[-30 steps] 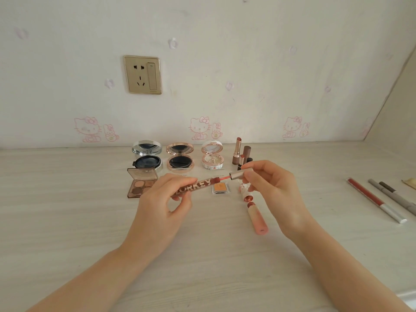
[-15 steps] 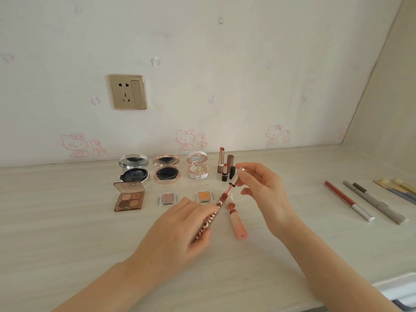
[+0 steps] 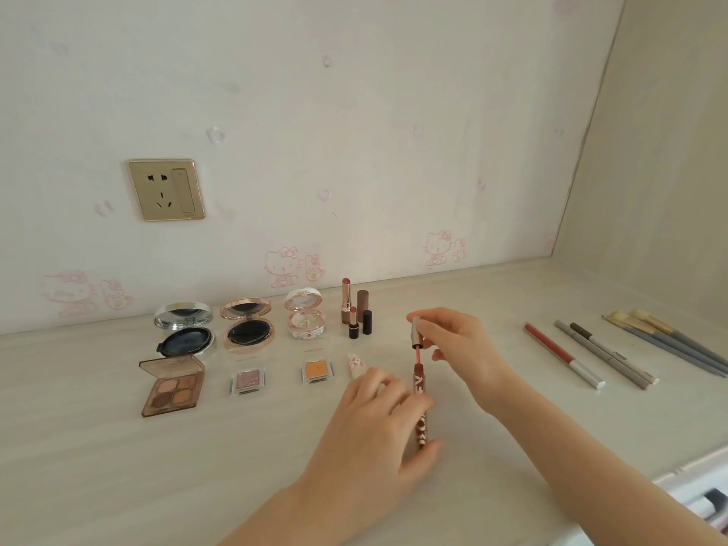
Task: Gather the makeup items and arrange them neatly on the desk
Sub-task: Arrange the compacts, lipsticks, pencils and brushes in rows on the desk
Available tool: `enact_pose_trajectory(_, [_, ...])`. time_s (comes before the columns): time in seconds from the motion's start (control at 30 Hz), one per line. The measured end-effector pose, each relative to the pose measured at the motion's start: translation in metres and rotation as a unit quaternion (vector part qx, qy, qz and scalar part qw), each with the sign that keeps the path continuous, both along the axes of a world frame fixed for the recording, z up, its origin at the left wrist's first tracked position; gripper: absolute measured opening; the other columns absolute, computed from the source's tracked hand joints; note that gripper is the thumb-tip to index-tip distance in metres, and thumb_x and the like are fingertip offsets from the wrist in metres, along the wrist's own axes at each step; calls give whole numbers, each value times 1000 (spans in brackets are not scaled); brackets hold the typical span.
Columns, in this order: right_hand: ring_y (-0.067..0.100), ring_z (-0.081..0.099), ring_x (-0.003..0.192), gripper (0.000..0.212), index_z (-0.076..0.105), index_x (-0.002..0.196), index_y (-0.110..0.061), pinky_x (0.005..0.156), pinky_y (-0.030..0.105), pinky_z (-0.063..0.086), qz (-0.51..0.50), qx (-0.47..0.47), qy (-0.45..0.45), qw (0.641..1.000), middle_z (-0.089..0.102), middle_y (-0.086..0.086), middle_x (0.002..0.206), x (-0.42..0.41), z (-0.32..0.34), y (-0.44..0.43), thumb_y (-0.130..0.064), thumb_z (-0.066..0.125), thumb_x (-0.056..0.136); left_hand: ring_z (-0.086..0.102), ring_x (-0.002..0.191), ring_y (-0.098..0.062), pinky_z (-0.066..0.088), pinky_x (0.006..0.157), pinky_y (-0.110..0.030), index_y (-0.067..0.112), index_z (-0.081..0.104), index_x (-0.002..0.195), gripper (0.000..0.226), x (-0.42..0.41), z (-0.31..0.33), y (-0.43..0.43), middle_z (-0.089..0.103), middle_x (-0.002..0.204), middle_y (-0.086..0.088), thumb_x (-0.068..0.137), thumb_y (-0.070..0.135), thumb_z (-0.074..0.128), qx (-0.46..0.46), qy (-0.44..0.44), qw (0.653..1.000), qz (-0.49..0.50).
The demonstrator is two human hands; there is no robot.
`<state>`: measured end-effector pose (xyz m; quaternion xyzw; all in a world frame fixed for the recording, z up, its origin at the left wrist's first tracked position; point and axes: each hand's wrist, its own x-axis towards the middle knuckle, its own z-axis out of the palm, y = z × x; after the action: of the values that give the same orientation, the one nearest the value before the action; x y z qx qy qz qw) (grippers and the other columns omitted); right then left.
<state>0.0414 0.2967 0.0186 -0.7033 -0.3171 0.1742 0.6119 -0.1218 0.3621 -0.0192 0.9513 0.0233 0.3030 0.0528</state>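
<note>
**A:** How is the bench (image 3: pixel 102 478) laid out?

**B:** Open compacts and eyeshadow pans sit in two rows at centre left. Uncapped lipsticks stand behind them, and pencils and brushes lie at the right edge.

**A:** And the hands?

**B:** The left hand (image 3: pixel 370 431) has its grip wrapped round the lettered lip gloss tube (image 3: pixel 420 415), low over the bench at lower centre, with the neck pointing up-frame. The right hand (image 3: pixel 463 344) pinches the silver wand cap (image 3: pixel 416 333) between thumb and fingertips. The red stem runs down into the neck, and the cap is clear of it.

**A:** Is it being opened or closed?

**B:** I cannot tell. Everything else stands open, so I lean towards opening. Either way, the tube should be steady, with the wand moving straight along the tube's axis. A skewed wand could smear colour on the rim or the bench.

**A:** Where should it go?

**B:** Probably beside the orange eyeshadow pan (image 3: pixel 317 371), square with that row. A small pink patterned piece (image 3: pixel 355 364) lies there, half hidden by the left fingers.
</note>
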Motion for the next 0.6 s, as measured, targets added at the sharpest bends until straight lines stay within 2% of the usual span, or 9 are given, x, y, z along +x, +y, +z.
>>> enact_pose_trajectory(0.13, [5,57,76,18,71,100,-20,64,13,42,21,-34,-27,999,68,-7,85,5,-2,12,-19,55,92,47,110,-15,27,101,-34,29,60,120,52,2,-9,5,54,96,15,86,65,44,4,10,1000,4])
enact_pose_trajectory(0.23, [5,59,83,18,72,100,-22,72,19,43,27,-69,-63,995,69,-7,90,7,-6,26,-23,56,91,44,114,-13,24,104,-36,29,60,124,60,0,-11,10,54,99,15,83,70,43,4,14,1000,6])
enact_pose_trajectory(0.3, [8,60,82,17,71,99,-24,72,21,46,19,-95,-96,991,69,-6,86,8,-8,36,-26,58,89,42,114,-12,27,102,-36,29,61,121,56,-1,-12,13,53,99,16,81,67,48,-2,9,1000,6])
enact_pose_trajectory(0.43, [5,61,72,12,72,91,-23,61,14,42,19,-125,-161,979,69,-6,74,6,-12,53,-25,62,86,37,114,-9,39,98,-32,30,64,115,50,-2,-13,17,50,103,17,82,64,48,-37,12,999,18])
enact_pose_trajectory(0.53, [-1,59,69,13,73,90,-21,57,4,39,30,-143,-195,970,70,-7,75,6,-18,60,-24,62,85,36,118,-8,29,102,-28,31,67,108,46,-1,-15,20,50,111,18,81,63,49,-31,11,999,24])
enact_pose_trajectory(0.6, [-5,55,68,15,74,92,-19,60,1,37,42,-160,-225,960,69,-9,79,6,-20,62,-21,62,84,38,120,-8,23,103,-28,30,69,106,46,0,-16,21,55,111,19,80,63,51,-32,8,999,20])
